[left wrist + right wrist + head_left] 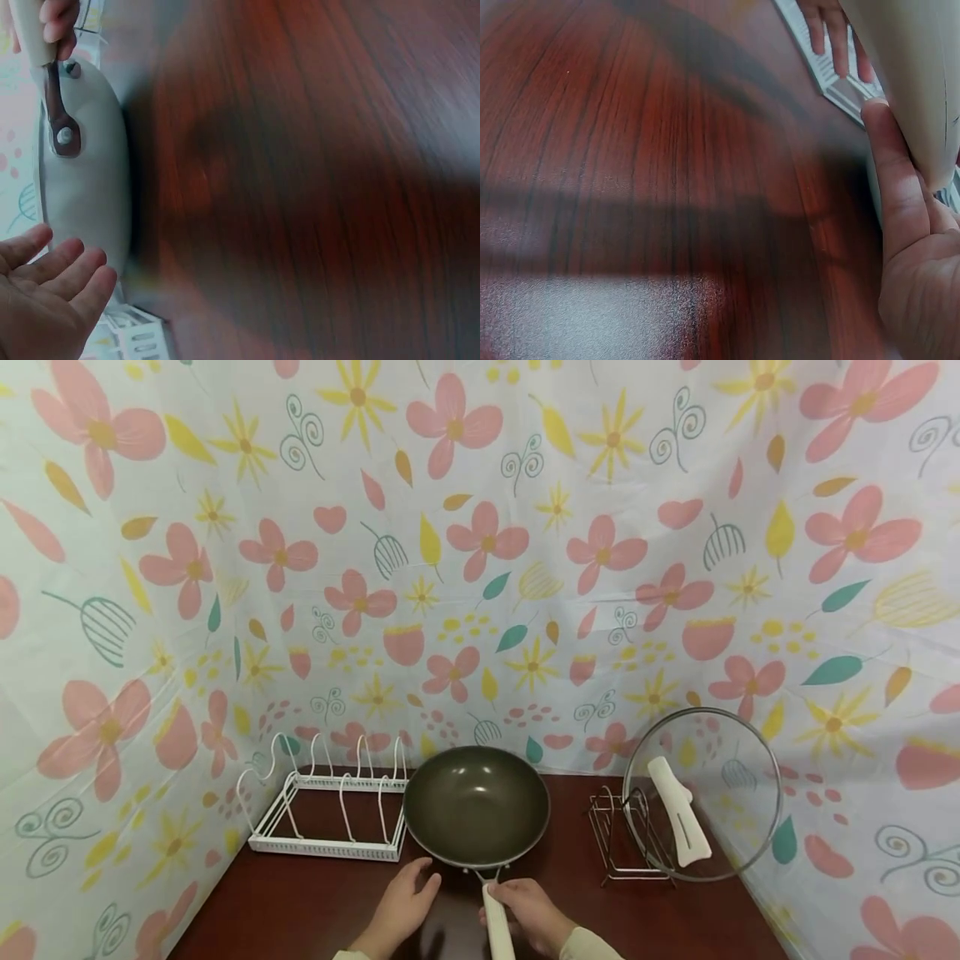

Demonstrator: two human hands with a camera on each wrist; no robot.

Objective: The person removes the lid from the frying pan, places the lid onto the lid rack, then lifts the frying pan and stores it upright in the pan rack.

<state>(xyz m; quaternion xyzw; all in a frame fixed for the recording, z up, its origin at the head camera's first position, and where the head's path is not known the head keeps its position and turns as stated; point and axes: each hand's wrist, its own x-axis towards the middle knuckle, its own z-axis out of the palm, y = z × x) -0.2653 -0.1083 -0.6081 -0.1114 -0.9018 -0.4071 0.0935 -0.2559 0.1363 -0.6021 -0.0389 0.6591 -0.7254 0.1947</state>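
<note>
A dark-coated frying pan point(477, 806) with a cream handle point(497, 922) is at the middle of the table, its handle toward me. My right hand point(531, 910) grips the handle near where it joins the pan, thumb on top. In the right wrist view, that hand's fingers point(900, 187) lie along the underside of the handle. My left hand point(405, 897) is at the pan's near left side with its fingers straight and holds nothing. In the left wrist view, its fingertips point(90, 262) overlap the pan's pale outer wall point(86, 187).
Left of the pan stands a white wire rack point(326, 850) with upright loops. At the right, a glass lid point(723, 827) with a cream handle leans in a small metal stand point(637, 870). A flowered curtain point(487, 610) surrounds the dark red table point(300, 910).
</note>
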